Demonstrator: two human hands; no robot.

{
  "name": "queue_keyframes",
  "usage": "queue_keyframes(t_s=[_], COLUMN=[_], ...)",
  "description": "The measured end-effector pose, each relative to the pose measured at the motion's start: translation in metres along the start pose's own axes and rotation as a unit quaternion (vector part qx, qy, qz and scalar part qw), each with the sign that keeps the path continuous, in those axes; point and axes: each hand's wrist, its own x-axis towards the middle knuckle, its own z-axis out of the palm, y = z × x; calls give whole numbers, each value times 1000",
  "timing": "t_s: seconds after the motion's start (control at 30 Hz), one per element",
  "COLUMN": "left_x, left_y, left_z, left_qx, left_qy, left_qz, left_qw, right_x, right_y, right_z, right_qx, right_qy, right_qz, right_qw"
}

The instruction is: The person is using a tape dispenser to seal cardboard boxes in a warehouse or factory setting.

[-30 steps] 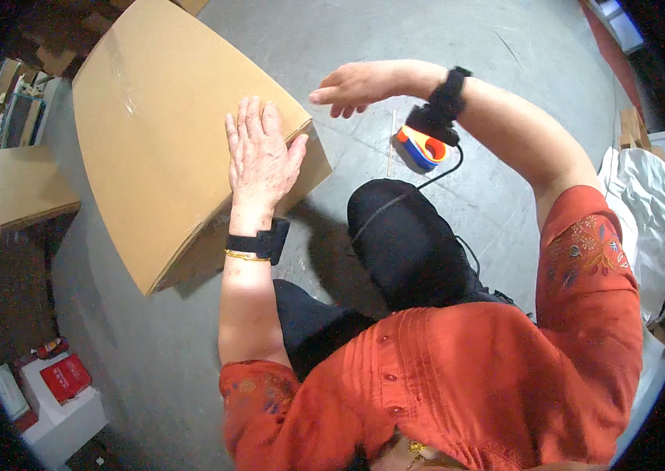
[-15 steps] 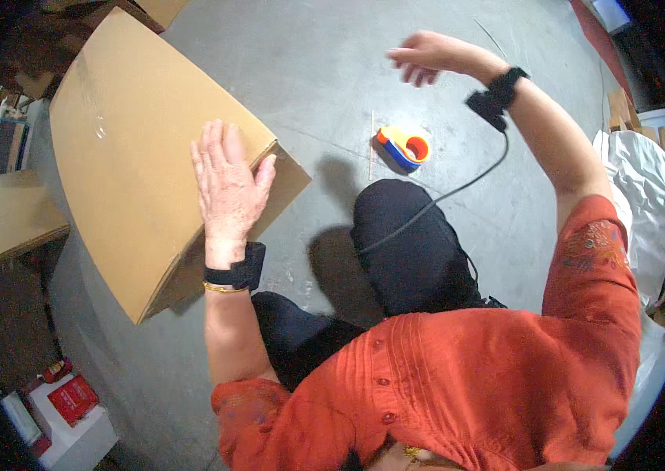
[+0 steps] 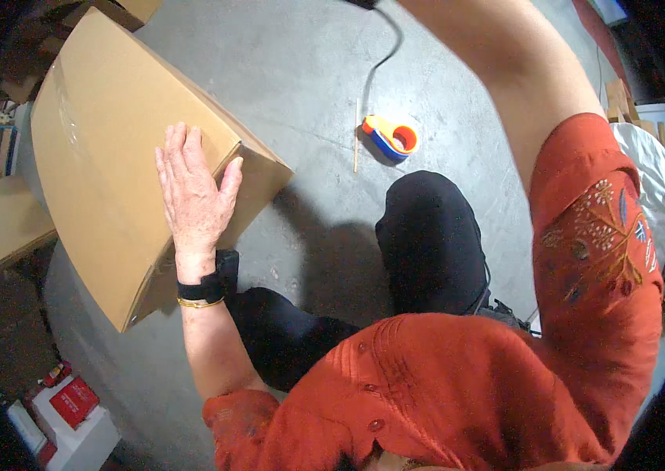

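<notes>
Left fingers [image 3: 178,149], outstretched and gripping nothing, lie flat on the carton [image 3: 109,173]; orange-and-blue tape dispenser [image 3: 386,144] to their right; right fingers out of view, state indeterminable.

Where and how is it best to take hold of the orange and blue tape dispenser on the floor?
Probably best by the orange ring at its right end, coming from above and the right: the tape dispenser lies with the ring's opening facing up, so the rim should be easy to pinch, while the thin stick lies beside its left end.
</notes>
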Motion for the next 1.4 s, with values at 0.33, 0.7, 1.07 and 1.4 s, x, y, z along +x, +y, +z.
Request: queue_keyframes(t_s=[0.33,0.7,1.07,1.4], left_x=[7,7,3,4], left_y=[7,3,5,3], left_z=[-1,-3,-3,-4], left_qx=[7,16,3,-5], left_qy=[-14,-5,4,11], left_qz=[7,12,-1,-9], left_qw=[1000,1000,1000,1000], right_x=[-224,-320,-328,-323], right_y=[189,275,310,277], right_z=[-21,133,188,170], right_qx=[-122,-136,-182,-327], right_qy=[-301,-199,-137,-146], right_qz=[232,235,354,249], right_qw=[917,942,907,900])
